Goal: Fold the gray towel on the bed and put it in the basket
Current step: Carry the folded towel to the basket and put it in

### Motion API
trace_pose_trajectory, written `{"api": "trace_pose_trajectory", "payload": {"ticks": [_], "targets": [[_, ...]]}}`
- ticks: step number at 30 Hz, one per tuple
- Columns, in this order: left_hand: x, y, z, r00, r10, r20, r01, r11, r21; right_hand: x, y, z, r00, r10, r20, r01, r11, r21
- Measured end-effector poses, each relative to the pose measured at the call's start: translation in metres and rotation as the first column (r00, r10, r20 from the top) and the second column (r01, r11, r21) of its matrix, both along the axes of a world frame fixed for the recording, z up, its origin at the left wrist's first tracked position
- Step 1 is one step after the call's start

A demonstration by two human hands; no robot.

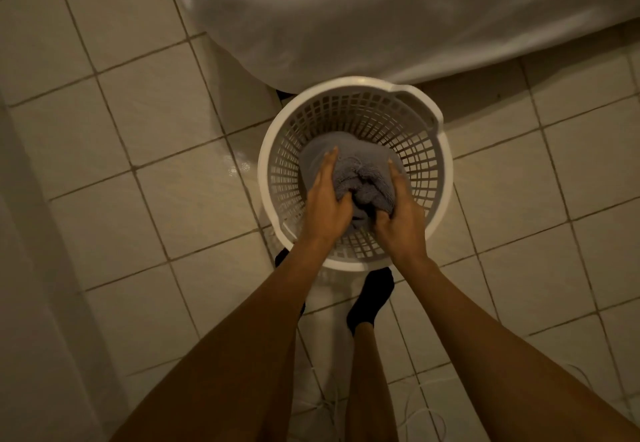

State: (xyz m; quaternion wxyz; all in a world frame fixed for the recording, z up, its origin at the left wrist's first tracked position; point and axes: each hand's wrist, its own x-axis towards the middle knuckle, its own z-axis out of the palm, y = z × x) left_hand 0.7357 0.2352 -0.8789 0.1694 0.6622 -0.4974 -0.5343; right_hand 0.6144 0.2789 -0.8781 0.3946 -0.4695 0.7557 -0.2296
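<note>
The folded gray towel (363,171) is inside the round white slatted basket (446,164), which stands on the tiled floor by the bed's corner. My left hand (325,199) grips the towel's left side, fingers stretched along it. On the towel's right side my right hand (401,216) clasps it, thumb tucked into the folds. Both hands reach down into the basket from its near rim. The basket's bottom is hidden under the towel.
The bed, covered in a white sheet (381,19), fills the top of the view just behind the basket. My feet in black socks (372,296) stand at the basket's near side. A white cord (426,414) lies on the beige tiles at the bottom. A pale wall runs along the left.
</note>
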Motion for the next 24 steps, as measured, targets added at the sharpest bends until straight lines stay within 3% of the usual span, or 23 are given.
{"api": "trace_pose_trajectory", "payload": {"ticks": [6, 13, 17, 24], "targets": [[-0.017, 0.019, -0.022, 0.983, 0.185, -0.003, -0.185, 0.981, 0.054, -0.017, -0.006, -0.02, 0.994, 0.108, -0.025, -0.108, 0.994, 0.029], [-0.019, 0.004, -0.018, 0.97, 0.23, -0.079, -0.235, 0.971, -0.051, -0.013, -0.016, -0.012, 0.996, 0.08, -0.031, -0.082, 0.993, -0.087], [-0.003, 0.006, -0.038, 0.987, 0.146, -0.059, -0.153, 0.981, -0.121, 0.001, -0.013, -0.032, 0.997, 0.075, -0.003, -0.075, 0.993, -0.093], [0.015, 0.013, -0.086, 0.985, -0.153, 0.074, 0.147, 0.985, 0.086, -0.001, 0.016, -0.085, 0.983, 0.175, 0.058, -0.184, 0.958, 0.221]]}}
